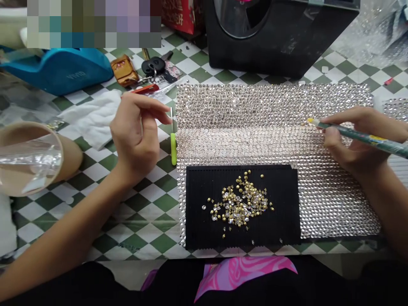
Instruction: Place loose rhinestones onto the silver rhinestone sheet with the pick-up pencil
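Note:
My right hand (353,136) is shut on a dark green pencil (360,136). Its yellow tip is at the surface of a wide rhinestone sheet (270,104), near the border of a flatter, paler band of stones. Left of the sheet, my left hand (137,131) hovers with loosely bent fingers, thumb apart from the index, and nothing visible in it. Close to its fingertips lies a thin tool with a lime-green handle (174,148). On the sheet's lower part rests a black ridged tray (200,229) bearing a pile of loose gold-backed rhinestones (239,204).
A black box (255,51) stands behind the sheet. Further left are a blue tape dispenser (73,72), keys (153,66), a white cloth glove (95,114) and a brown cup (70,153) with clear plastic in it. Plastic wrap (372,38) lies back right.

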Tool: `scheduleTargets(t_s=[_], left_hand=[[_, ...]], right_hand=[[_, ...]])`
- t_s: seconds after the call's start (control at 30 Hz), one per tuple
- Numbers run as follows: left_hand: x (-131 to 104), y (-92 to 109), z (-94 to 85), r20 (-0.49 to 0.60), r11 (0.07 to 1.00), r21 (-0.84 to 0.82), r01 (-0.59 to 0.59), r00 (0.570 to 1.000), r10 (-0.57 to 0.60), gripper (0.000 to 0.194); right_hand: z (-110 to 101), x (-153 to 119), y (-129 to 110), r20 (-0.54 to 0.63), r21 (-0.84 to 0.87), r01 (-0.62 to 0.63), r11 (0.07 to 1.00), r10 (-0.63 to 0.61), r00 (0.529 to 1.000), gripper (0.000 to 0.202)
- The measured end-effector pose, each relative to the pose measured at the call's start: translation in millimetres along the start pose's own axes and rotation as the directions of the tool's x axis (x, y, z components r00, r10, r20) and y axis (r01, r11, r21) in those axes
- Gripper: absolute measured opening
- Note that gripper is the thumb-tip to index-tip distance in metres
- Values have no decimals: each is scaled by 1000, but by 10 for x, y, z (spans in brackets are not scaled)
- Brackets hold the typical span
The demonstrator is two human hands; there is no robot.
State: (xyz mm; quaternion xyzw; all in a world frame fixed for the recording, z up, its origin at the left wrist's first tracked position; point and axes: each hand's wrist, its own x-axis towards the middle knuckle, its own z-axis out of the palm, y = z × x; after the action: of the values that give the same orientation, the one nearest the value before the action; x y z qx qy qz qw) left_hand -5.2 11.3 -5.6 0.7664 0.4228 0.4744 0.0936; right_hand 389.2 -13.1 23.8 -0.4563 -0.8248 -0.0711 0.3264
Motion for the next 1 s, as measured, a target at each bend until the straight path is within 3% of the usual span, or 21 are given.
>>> scheduleTargets(t_s=[0.17,0.3,0.33,0.4,0.43,0.5,0.6,0.7,0.9,0.97,1.0], left_hand=[[139,2,-138,-52,995,91,-34,998,39,27],[352,-206,-239,145,897,408,-172,982,122,40],[441,-286,-232,196,838,514,-180,977,90,47],[660,-455,-171,203,683,729,-44,967,-154,65],[781,-537,-121,207,599,800,16,931,-301,74],[1011,-682,-6,112,451,876,170,839,-533,90],[1245,-819,135,-15,372,874,312,783,-621,101],[1313,-856,188,-95,218,923,317,735,-671,100],[1294,-999,153,-116,147,950,274,751,-650,90],[1268,-1158,142,-115,130,960,247,775,-621,95],[1243,-1249,137,-121,133,962,237,813,-570,99]], right_hand=[[2,4,13,-16,-3,15,1000,-15,1000,10],[4,3,17,-8,24,-24,999,24,1000,12],[4,4,14,-6,13,-31,999,31,1000,12],[7,8,7,-3,-8,-33,999,33,999,11],[10,12,3,-3,-13,-30,999,30,1000,11],[15,19,0,3,-17,-18,1000,18,1000,9],[18,27,2,5,-18,3,1000,-3,1000,9],[15,28,2,6,-13,4,1000,-4,1000,9],[20,29,-11,5,-14,-3,1000,3,1000,9],[24,29,-12,9,-13,-4,1000,4,1000,9],[24,29,-12,9,-13,-5,1000,5,1000,9]])
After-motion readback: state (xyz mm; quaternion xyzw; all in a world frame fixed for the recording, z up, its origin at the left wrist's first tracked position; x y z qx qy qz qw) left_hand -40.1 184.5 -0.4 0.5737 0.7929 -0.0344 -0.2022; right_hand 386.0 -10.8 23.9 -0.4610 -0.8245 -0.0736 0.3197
